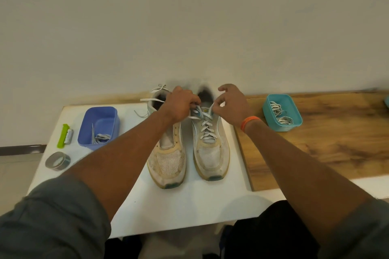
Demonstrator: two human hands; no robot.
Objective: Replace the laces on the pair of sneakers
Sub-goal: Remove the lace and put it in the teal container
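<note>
Two worn white sneakers stand side by side on the white table (pixel 189 206), toes toward me. The right sneaker (pixel 211 149) carries a white lace (pixel 207 130) crossed through its eyelets. At its top eyelets my left hand (pixel 181 104) grips one lace end, while my right hand (pixel 229 104) pinches the other end between thumb and forefinger. The left sneaker (pixel 168 160) shows no lace over its tongue; loose white lace ends (pixel 156 94) lie around its collar behind my left hand.
A blue tub (pixel 97 127) at left holds a lace and a thin metal tool. A green-handled brush (pixel 64 135) and a tape roll (pixel 57 161) lie near the left edge. A teal basket (pixel 282 112) with laces sits on the wooden board (pixel 326 143).
</note>
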